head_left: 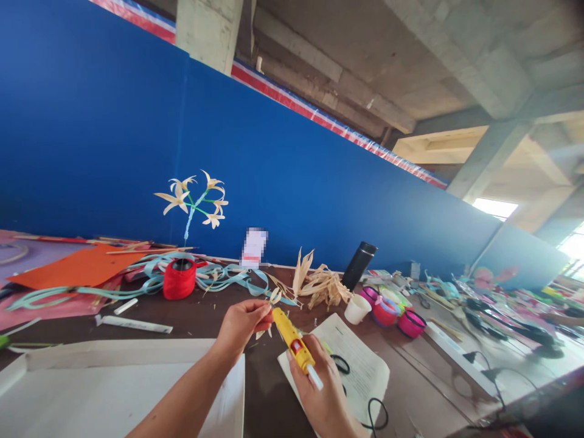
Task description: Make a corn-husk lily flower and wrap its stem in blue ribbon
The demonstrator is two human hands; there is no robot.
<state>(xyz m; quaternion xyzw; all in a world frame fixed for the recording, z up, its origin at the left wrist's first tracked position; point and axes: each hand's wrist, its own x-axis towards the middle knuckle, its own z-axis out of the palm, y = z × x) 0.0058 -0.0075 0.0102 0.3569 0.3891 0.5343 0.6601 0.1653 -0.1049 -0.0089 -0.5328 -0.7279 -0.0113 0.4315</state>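
Note:
My left hand (241,328) pinches a small pale flower-like piece of dried husk (275,296) between thumb and fingertips. My right hand (322,389) is wrapped round a yellow hot glue gun (288,331), and a white glue stick (314,377) sticks out of its rear. The gun's front end is right beside the left fingertips; whether it touches the husk piece I cannot tell. Farther back, a stem of husk flowers (174,199) with a blue-wrapped stalk (188,222) stands upright in a red thread spool (179,281).
A shallow white box (137,377) lies front left. Dried husks (326,286), a black bottle (359,266), a white cup (357,309) and pink containers (411,323) stand behind. Printed paper (360,353), a black cord (376,413) and a power strip (456,356) lie on the right. A blue partition (296,182) rises behind.

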